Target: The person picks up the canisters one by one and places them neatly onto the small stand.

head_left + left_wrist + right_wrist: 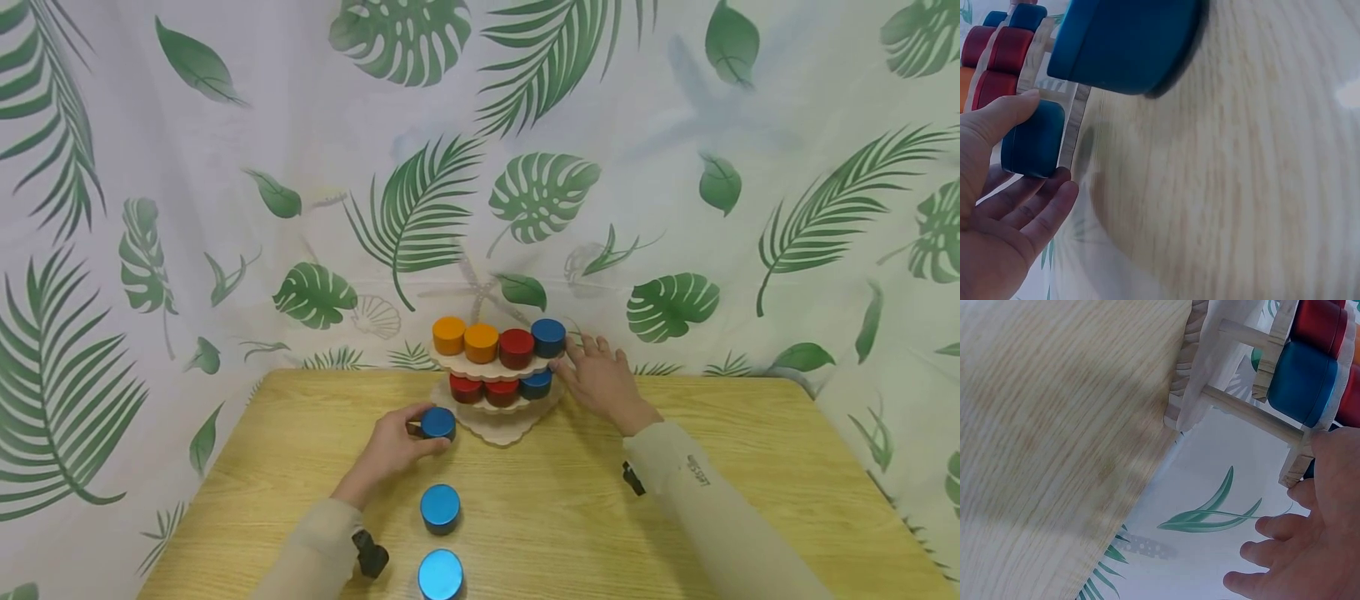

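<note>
My left hand (393, 450) holds a round blue tin (438, 423) at the front left of a tiered wooden stand (504, 429). In the left wrist view, the thumb lies on one side of this blue tin (1035, 140) and the fingertips on the other. My right hand (600, 383) is at the right end of the stand's top tier. Its thumb and index finger grip the tier's edge (1295, 467) in the right wrist view, while the other fingers spread out. The top tier bears two orange tins (481, 343), a red tin (517, 348) and a blue tin (549, 337).
Below, the middle tier carries two red tins (502, 392) and a blue tin (536, 384). Two more blue tins (440, 508) stand in a line on the wooden table (555, 517), nearer the front. A leaf-print curtain (480, 200) hangs behind the table.
</note>
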The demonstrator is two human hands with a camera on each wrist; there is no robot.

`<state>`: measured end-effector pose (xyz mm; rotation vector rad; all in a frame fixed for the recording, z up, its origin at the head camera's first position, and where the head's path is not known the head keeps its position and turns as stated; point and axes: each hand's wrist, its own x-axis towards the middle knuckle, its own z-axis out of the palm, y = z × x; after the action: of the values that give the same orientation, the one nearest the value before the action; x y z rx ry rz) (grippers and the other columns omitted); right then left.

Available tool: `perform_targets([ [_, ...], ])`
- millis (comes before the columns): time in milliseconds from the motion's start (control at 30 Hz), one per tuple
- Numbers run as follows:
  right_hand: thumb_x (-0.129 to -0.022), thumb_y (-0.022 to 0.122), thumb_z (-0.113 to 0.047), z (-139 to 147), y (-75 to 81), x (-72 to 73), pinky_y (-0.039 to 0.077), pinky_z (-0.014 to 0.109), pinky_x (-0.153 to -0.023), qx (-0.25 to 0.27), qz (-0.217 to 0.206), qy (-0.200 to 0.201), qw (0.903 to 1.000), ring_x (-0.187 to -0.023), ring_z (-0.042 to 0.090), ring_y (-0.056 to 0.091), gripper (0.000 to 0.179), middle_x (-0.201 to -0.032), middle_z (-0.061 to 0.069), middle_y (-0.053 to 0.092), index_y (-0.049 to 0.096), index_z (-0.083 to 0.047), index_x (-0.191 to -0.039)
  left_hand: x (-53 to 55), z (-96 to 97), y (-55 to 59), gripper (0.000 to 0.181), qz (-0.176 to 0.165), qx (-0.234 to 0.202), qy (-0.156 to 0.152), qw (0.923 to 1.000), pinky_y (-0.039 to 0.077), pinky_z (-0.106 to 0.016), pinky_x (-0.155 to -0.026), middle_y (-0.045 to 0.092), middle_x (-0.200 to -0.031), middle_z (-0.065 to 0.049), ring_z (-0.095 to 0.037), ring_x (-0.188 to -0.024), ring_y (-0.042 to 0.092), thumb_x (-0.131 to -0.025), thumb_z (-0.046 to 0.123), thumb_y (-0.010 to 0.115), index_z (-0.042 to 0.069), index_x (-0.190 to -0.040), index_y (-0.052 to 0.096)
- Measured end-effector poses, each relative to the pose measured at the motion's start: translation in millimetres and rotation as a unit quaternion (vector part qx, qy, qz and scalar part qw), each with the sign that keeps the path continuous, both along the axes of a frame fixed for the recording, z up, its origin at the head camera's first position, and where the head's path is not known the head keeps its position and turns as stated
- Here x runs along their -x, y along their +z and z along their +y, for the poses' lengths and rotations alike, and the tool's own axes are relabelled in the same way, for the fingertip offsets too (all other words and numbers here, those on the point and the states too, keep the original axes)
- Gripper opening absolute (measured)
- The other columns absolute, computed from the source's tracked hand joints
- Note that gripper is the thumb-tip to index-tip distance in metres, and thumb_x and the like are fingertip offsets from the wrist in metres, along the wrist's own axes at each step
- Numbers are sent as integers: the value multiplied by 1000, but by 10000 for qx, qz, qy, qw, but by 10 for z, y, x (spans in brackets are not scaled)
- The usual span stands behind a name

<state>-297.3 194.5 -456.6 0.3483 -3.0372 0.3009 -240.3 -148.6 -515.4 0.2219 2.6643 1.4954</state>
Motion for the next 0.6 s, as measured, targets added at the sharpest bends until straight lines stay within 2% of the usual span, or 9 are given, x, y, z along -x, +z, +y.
perform_targets([
  [200,-113,36,-49,6,9,-3,28,76,-119,-35,-30,3,10000,-153,56,31,69,-164,34,36,38,-1,-162,61,71,-16,64,102,89,-31,9999,61,-32,-78,73,-128,-17,-26,-103,73,-85,19,90,2,-141,65],
  [600,-114,35,-50,8,16,1,28,74,-120,-113,-90,-8,9999,-153,55,33,69,-164,33,37,36,-1,-163,131,153,-33,65,73,208,-49,9997,62,-34,-83,69,-136,-20,-27,-104,71,-87,20,88,0,-143,63],
])
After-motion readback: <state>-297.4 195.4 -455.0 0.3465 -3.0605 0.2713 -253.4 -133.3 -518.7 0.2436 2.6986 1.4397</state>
